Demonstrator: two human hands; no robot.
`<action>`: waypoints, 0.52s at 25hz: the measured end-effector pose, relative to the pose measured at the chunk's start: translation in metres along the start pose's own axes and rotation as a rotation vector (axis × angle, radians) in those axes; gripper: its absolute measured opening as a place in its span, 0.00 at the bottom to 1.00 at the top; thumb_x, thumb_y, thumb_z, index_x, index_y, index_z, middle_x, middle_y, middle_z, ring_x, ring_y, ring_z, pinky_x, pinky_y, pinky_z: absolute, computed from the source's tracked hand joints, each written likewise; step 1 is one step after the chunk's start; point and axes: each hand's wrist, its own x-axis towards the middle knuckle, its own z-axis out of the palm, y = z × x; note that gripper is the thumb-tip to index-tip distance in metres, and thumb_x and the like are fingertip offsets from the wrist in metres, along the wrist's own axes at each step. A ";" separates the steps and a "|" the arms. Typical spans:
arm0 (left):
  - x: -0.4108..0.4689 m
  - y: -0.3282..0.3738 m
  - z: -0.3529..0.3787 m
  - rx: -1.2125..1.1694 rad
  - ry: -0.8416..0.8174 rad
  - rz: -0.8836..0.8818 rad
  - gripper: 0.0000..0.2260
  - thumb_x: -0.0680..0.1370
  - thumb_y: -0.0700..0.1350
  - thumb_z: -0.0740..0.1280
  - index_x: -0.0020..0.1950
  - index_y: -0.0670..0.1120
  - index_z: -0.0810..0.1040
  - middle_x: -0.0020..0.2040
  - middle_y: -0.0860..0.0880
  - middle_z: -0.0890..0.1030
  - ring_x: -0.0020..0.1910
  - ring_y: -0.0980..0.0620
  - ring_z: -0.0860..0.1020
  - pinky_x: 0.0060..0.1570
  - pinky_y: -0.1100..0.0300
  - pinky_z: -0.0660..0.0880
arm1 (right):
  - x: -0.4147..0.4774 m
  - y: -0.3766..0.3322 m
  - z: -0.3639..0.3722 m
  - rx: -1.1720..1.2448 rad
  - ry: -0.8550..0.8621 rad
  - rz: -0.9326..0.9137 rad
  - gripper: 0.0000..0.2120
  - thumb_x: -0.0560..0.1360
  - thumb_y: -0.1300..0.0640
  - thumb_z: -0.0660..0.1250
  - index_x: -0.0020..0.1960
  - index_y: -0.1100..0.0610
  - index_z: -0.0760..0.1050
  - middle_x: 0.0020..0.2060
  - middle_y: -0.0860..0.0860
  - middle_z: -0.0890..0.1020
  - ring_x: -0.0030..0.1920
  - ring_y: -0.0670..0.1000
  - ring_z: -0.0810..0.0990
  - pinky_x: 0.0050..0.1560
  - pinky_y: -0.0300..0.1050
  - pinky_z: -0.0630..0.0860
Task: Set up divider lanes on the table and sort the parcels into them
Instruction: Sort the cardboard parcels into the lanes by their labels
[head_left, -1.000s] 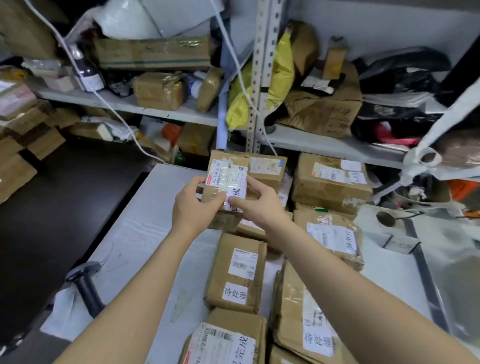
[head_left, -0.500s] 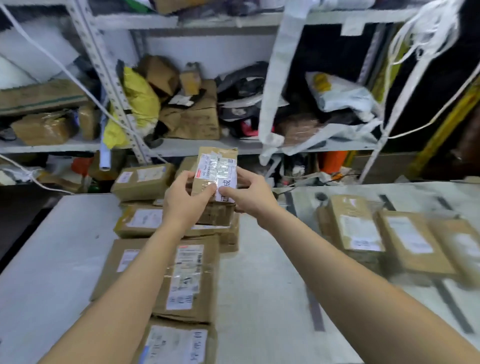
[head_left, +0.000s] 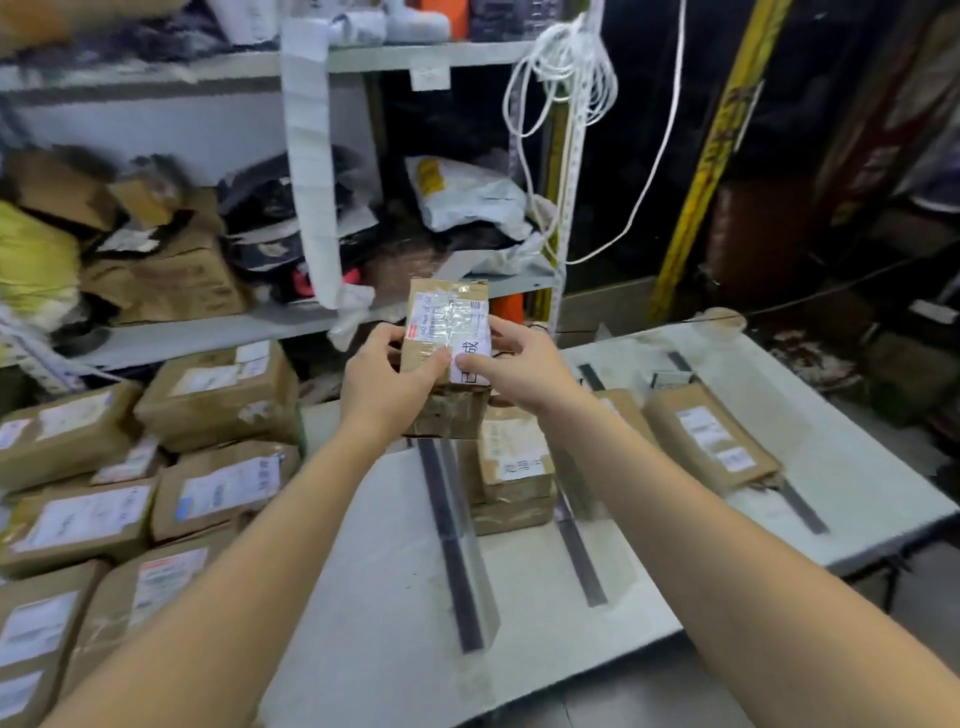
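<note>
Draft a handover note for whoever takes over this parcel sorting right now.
Left hand and right hand: both grip the small brown cardboard parcel with a white label, held above the white table.
Done: dark divider strips laid; stack of brown parcels in one lane, a flat brown parcel in another.
Left: place the held parcel; sort the pile of brown parcels at the table's left.

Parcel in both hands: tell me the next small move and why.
Probably lower the parcel into a lane on the table. Left hand and right hand grip it in the air above the dividers, where sorted parcels already lie.
</note>
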 end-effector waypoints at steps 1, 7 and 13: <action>0.003 0.006 0.015 -0.021 -0.030 0.009 0.18 0.69 0.65 0.71 0.54 0.59 0.77 0.47 0.59 0.82 0.47 0.57 0.81 0.43 0.55 0.79 | 0.002 0.003 -0.016 -0.018 0.031 0.004 0.23 0.72 0.51 0.76 0.66 0.39 0.78 0.49 0.36 0.84 0.48 0.36 0.82 0.36 0.32 0.76; 0.012 0.028 0.111 -0.181 -0.278 0.031 0.15 0.71 0.62 0.72 0.55 0.61 0.76 0.52 0.59 0.83 0.51 0.57 0.82 0.49 0.53 0.80 | 0.010 0.037 -0.097 -0.135 0.187 0.091 0.24 0.74 0.50 0.75 0.68 0.38 0.77 0.51 0.36 0.84 0.50 0.38 0.83 0.36 0.34 0.75; -0.009 0.036 0.195 -0.212 -0.432 -0.045 0.24 0.76 0.57 0.73 0.70 0.55 0.75 0.61 0.55 0.82 0.56 0.55 0.80 0.55 0.55 0.79 | 0.012 0.095 -0.163 -0.181 0.221 0.150 0.20 0.76 0.48 0.73 0.67 0.38 0.77 0.46 0.33 0.83 0.47 0.37 0.82 0.38 0.34 0.76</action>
